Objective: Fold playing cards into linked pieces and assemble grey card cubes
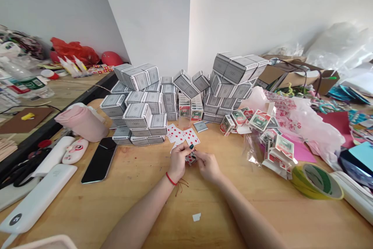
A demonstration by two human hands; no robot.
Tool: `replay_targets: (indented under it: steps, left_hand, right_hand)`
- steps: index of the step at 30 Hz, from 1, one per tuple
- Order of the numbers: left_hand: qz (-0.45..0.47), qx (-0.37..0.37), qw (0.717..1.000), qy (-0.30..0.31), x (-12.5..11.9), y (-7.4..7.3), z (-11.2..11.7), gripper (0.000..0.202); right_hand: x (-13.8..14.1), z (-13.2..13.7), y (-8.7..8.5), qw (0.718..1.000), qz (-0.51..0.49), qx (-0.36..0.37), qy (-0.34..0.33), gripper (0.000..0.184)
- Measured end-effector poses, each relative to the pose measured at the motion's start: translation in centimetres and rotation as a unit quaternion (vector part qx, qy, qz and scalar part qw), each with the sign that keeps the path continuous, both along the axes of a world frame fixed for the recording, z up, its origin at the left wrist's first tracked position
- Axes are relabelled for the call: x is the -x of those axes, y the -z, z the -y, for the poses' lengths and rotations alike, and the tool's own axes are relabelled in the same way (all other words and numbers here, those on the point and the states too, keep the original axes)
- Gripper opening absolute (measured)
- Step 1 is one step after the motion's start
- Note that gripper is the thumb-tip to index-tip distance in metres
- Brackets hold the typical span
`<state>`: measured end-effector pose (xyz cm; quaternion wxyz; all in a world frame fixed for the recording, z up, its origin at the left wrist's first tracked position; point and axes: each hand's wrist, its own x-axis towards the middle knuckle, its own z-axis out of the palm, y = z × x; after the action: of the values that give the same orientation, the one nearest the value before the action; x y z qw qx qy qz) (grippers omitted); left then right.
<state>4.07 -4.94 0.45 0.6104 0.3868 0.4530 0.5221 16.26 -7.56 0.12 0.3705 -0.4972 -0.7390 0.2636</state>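
My left hand (177,162), with a red string at the wrist, pinches a playing card (191,159) between thumb and fingers. My right hand (210,166) is closed at the card's right edge; its fingertips are partly hidden. Whether this is one card or several, I cannot tell. Just beyond my hands, diamond cards (191,136) lie face up and overlapping on the wooden table (140,198). A face-down card (201,126) rests to their right. Behind them, grey-patterned card boxes stand in a left stack (136,115) and a right stack (233,74).
On the left are a black phone (99,160), a pink rolled cloth item (83,121) and a white device (39,198). On the right sit opened red-and-green card boxes (283,148), a yellow tape roll (317,181) and plastic bags (303,115). A paper scrap (196,217) lies near the front.
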Motion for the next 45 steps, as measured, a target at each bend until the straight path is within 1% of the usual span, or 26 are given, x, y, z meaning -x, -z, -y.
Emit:
replay_targets:
  steps: [3,6,8,10,13,15,18,19,22,24,27,30,33,35,39,45]
  left_hand:
    - [-0.022,-0.021,1.0,-0.002,0.0,0.0,0.1,0.025]
    - [-0.074,-0.062,0.995,0.0,0.2,0.0,0.2,0.022]
    - [-0.122,-0.097,0.988,-0.007,0.2,-0.1,0.1,0.022]
    - [-0.149,-0.117,0.982,-0.023,0.3,-0.2,0.0,0.023]
    - [-0.126,-0.1,0.986,-0.046,0.4,-0.3,-0.2,0.031]
    - [-0.104,-0.082,0.991,-0.034,0.5,-0.3,-0.2,0.037]
    - [-0.097,-0.091,0.991,0.019,0.6,-0.2,0.2,0.038]
    - [-0.096,-0.102,0.99,0.025,0.6,-0.2,0.3,0.037]
    - [-0.095,-0.127,0.987,-0.001,0.5,0.1,0.5,0.035]
    - [-0.104,-0.123,0.987,-0.014,0.3,0.2,0.5,0.034]
    - [-0.155,-0.122,0.98,-0.017,0.1,0.1,0.3,0.033]
    - [-0.223,-0.162,0.961,-0.021,0.3,-0.1,0.2,0.03]
    - [-0.281,-0.195,0.939,-0.019,0.5,-0.2,0.3,0.03]
    - [-0.313,-0.197,0.929,-0.017,0.5,-0.2,0.4,0.033]
    - [-0.349,-0.184,0.919,-0.009,0.4,0.1,0.4,0.043]
    - [-0.371,-0.186,0.91,-0.017,0.4,0.4,0.4,0.045]
  right_hand:
    - [-0.2,0.1,0.2,1.0,0.021,-0.012,0.0,0.022]
    - [-0.2,0.2,0.2,1.0,0.019,-0.012,0.006,0.02]
    - [-0.2,0.2,0.2,1.0,-0.015,0.008,0.019,0.019]
    - [0.1,0.2,0.3,0.994,-0.089,0.05,0.027,0.018]
    - [0.5,0.1,0.4,0.964,-0.227,0.136,0.031,0.019]
    - [0.8,0.1,0.4,0.943,-0.286,0.166,0.037,0.021]
    - [1.0,0.1,0.3,0.926,-0.332,0.177,0.028,0.024]
    - [1.0,0.1,0.2,0.919,-0.348,0.183,0.025,0.025]
    - [1.0,0.0,0.0,0.9,-0.389,0.193,0.031,0.029]
    - [0.9,-0.1,0.0,0.895,-0.399,0.196,0.039,0.032]
    - [0.9,-0.2,0.1,0.901,-0.378,0.203,0.055,0.034]
    - [0.9,-0.2,0.2,0.92,-0.329,0.196,0.086,0.032]
    - [1.0,-0.1,0.3,0.938,-0.273,0.184,0.109,0.039]
    - [1.1,0.0,0.3,0.945,-0.245,0.181,0.122,0.043]
    - [1.2,0.1,0.1,0.962,-0.177,0.14,0.157,0.048]
    - [1.1,0.1,0.0,0.975,-0.098,0.08,0.183,0.048]
